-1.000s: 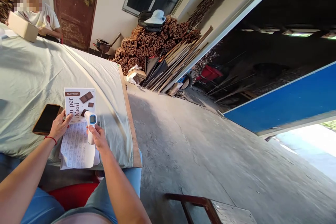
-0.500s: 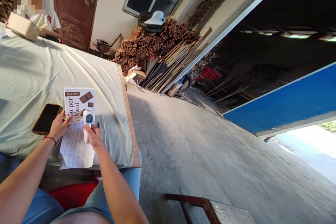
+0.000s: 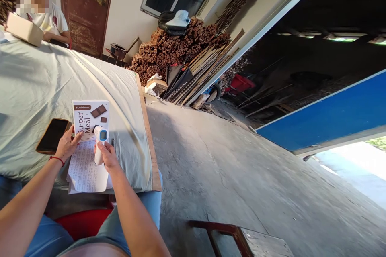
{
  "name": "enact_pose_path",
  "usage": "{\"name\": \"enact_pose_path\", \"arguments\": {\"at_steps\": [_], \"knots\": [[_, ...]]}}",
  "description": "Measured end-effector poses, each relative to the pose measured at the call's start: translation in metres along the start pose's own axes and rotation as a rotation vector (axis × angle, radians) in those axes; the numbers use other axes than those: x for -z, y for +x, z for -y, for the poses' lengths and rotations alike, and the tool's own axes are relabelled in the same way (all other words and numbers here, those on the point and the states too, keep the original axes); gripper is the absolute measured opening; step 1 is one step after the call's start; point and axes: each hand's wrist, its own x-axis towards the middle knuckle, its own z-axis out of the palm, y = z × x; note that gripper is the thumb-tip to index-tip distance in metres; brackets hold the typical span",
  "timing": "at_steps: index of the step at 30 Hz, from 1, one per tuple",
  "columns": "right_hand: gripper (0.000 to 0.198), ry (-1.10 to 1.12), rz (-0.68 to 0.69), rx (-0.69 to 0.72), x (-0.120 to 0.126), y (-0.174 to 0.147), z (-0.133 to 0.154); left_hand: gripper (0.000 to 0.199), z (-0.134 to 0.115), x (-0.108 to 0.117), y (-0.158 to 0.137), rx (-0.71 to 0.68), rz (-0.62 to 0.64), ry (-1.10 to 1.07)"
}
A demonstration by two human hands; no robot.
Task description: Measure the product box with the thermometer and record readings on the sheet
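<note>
White plastic infrared thermometer (image 3: 99, 143) with a small blue screen, gripped upright in the right hand (image 3: 106, 156), lower left of the frame. Right grip closed around the handle, fingers wrapped, screen end pointing up and away from the body. Hovering over, or perhaps just touching, a printed sheet (image 3: 84, 170) of dense small text; cannot tell which.

Left hand (image 3: 65, 145), with a red cord at the wrist, resting flat on the sheet's left edge, grip apart with fingers spread, fingertips reaching the lower edge of a white pack (image 3: 89, 113) printed with brown squares and the words "per Meal". Holding nothing, only pressing the paper down.

Dark phone (image 3: 53, 135) in a tan case lying just left of the left hand, screen off. All of it resting on a worktop (image 3: 45, 80) draped in pale green-grey cloth, wooden edge showing along its right side.

Seemingly mid-step: reading or checking the device against the sheet while pinning the paper. By judgement, calls for a steady left press so the sheet stays put, and a firm right hold to keep the screen readable.

Upper left: another person (image 3: 50, 22) seated at the far end of the worktop, handling a cardboard box (image 3: 21, 29). Centre top: stacked firewood (image 3: 181, 48) with a white hat (image 3: 180, 19) on top, against a pale wall. Right: bare concrete floor (image 3: 241, 168).
</note>
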Motion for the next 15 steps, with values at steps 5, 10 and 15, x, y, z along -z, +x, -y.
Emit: {"name": "enact_pose_path", "arguments": {"at_steps": [5, 10, 15], "knots": [[0.057, 0.125, 0.006, -0.070, 0.003, -0.005, 0.009, 0.069, 0.003, 0.000, 0.000, -0.014, 0.025, -0.037], [0.058, 0.115, 0.052, -0.046, 0.006, -0.015, 0.016, 0.067, 0.005, 0.001, 0.000, -0.053, 0.002, 0.019], [0.049, -0.199, 0.026, 0.040, 0.031, -0.017, 0.021, 0.074, 0.009, 0.000, 0.001, -0.060, 0.002, 0.049]]}}
